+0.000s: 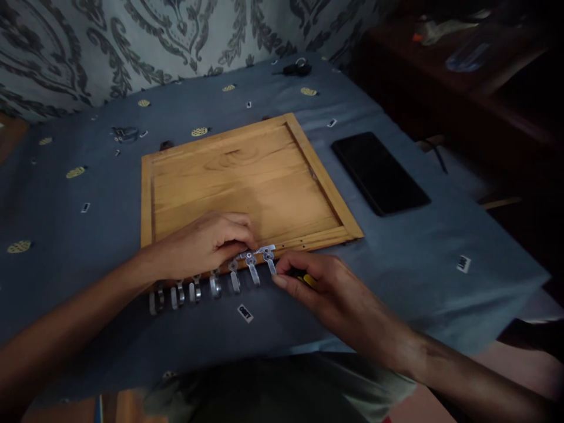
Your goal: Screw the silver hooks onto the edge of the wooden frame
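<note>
A framed wooden panel lies on the blue cloth, with a row of several metal clips along its near edge. My left hand rests over that edge, fingers curled, its fingertips by the clips; what they hold, if anything, is hidden. At the right end of the row, a flat metal clip has its lower end pinched between the thumb and forefinger of my right hand. Something yellow and black shows within my right hand.
A black phone-like slab lies right of the panel. Keys are at the back of the cloth, and a small dark metal item is at the back left. Dark furniture stands at the right.
</note>
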### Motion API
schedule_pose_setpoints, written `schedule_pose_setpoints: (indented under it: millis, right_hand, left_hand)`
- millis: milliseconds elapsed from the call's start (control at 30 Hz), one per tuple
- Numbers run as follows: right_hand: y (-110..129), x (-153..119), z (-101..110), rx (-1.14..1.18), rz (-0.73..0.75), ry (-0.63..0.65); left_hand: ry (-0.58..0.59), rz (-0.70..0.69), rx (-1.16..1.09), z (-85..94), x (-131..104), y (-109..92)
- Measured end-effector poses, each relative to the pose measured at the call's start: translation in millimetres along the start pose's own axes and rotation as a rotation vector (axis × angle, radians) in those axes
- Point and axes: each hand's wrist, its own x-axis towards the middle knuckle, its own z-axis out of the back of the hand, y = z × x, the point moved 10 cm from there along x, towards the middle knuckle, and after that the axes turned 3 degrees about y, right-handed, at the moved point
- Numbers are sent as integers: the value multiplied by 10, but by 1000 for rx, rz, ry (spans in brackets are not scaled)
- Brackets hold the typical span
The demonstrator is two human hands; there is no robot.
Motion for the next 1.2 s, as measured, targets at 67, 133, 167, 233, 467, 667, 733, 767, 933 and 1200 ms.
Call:
schedule_pose_setpoints:
  millis: [67, 133, 167, 233, 467, 667, 733, 767, 933, 1200]
  right_hand:
    - [4, -2, -7, -11, -4, 7]
    - [2, -5, -13, -13, -10, 11]
    - [1, -6, -14, -11, -10, 10]
    - [-5, -7, -12, -9, -10, 7]
    - [8, 4, 6, -19, 26, -8]
    - [2, -1, 1, -7, 10, 6]
    - [-2, -2, 6, -6, 3, 4]
    - [-1, -3, 10, -2, 4, 0]
    - [11, -1, 6, -2, 14, 1]
    - [27, -10, -16, -29, 17, 22]
  left_hand:
    - [2, -1, 2, -4, -3, 2]
    - [3, -1, 2, -8, -9, 9]
    - [2, -1, 2, -9, -13, 11]
    - [-2, -1, 1, -9, -19, 15]
    - [-8, -5, 15, -1, -19, -5]
    - [-14, -6, 66, -5, -33, -29]
    - [-20, -4, 119, -5, -46, -55]
    - [-20, -6, 145, -8, -52, -74]
    - [-3, -73, 223, -33, -85, -173]
    - [35, -217, 497, -89, -128, -284]
